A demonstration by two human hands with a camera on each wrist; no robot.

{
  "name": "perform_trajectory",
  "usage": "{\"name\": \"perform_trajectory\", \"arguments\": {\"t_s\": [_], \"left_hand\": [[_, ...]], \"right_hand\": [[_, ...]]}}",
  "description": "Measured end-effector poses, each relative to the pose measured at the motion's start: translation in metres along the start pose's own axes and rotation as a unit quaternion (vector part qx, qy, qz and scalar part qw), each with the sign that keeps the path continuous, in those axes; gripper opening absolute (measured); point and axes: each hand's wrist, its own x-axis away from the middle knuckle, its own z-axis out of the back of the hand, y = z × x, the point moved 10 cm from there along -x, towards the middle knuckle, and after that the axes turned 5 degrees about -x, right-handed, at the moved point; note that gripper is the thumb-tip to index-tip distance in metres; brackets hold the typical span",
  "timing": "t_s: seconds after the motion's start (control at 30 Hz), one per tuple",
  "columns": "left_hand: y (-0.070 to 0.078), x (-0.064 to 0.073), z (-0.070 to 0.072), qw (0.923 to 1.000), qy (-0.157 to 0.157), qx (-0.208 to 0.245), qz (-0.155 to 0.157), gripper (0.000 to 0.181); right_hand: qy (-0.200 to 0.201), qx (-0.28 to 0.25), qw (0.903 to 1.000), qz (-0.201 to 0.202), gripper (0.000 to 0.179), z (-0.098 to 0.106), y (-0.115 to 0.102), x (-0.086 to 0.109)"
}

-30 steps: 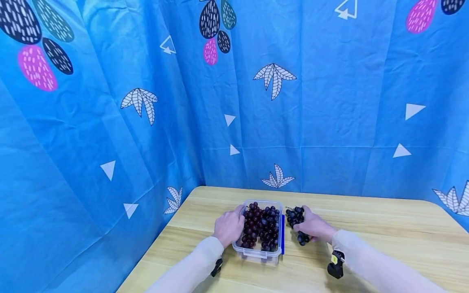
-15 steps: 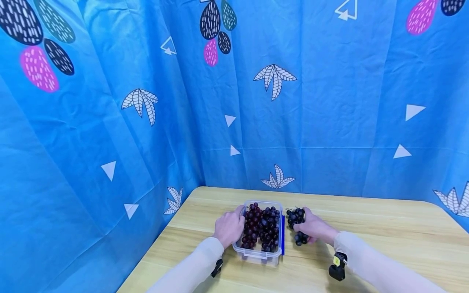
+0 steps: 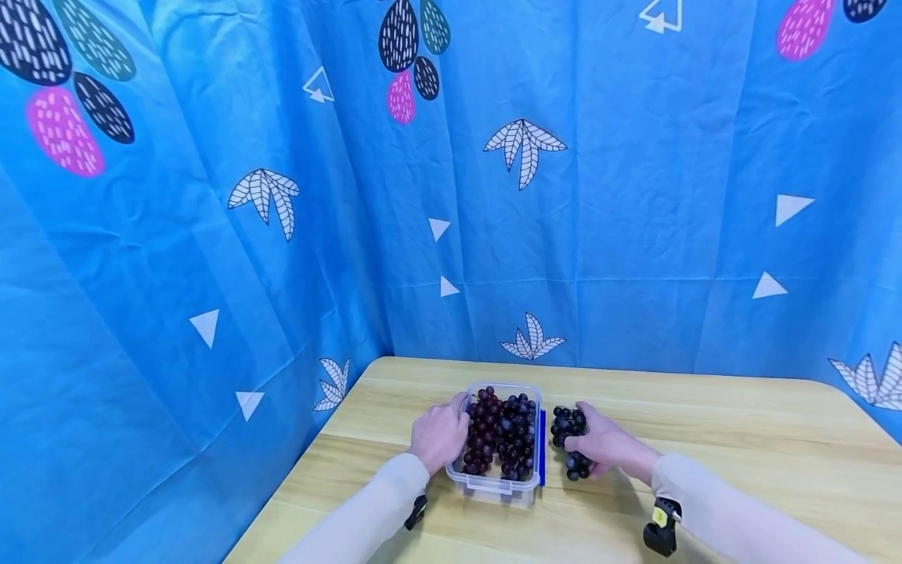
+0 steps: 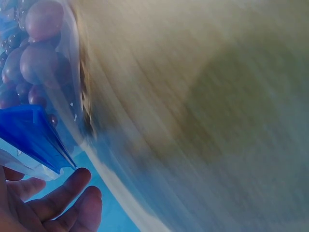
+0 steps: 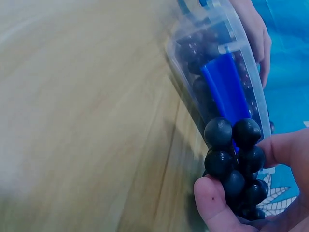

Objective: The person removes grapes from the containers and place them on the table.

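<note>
A clear plastic container (image 3: 486, 485) with blue latches stands on the table, holding dark red grapes (image 3: 482, 431) and black grapes (image 3: 520, 427). My left hand (image 3: 438, 435) holds its left rim; in the left wrist view, fingers (image 4: 63, 198) lie beneath a blue latch (image 4: 36, 135). To the right of the container, my right hand (image 3: 606, 440) grips a bunch of black grapes (image 3: 567, 424). The right wrist view shows this bunch (image 5: 234, 181) between thumb and fingers, apart from the container in the head view. My left thumb is hidden in the left wrist view.
The light wooden table (image 3: 705, 446) stretches to both sides. Behind it and at the left hangs a blue patterned curtain (image 3: 634, 235). Each forearm wears a black wrist device (image 3: 661, 529).
The right wrist has shifted slightly right and toward me, and the held bunch has turned a little beside the container. The left hand and the container stay in place.
</note>
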Motion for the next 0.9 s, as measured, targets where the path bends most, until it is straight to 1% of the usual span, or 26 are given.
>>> {"name": "perform_trajectory", "arguments": {"t_s": [0.17,0.37,0.53,0.7,0.9], "left_hand": [[-0.001,-0.002,-0.001,1.0000,-0.003,-0.002,0.003,0.046],[-0.001,-0.001,-0.001,1.0000,-0.002,0.001,0.000,0.047],[-0.002,0.000,-0.001,1.0000,-0.003,-0.002,0.004,0.047],[-0.003,0.000,-0.002,1.0000,-0.004,-0.003,0.007,0.047],[-0.002,0.000,-0.001,1.0000,-0.002,0.002,0.006,0.046]], "right_hand": [[0.006,0.004,1.0000,0.007,0.092,-0.003,-0.005,0.006],[0.002,0.006,0.9999,0.016,0.089,-0.010,-0.008,0.011],[0.004,0.024,0.9997,0.009,0.088,-0.013,-0.005,0.014],[0.013,0.057,0.9982,0.014,0.082,-0.008,-0.005,0.011],[0.019,0.071,0.9972,-0.014,0.080,-0.004,0.005,0.003]]}}
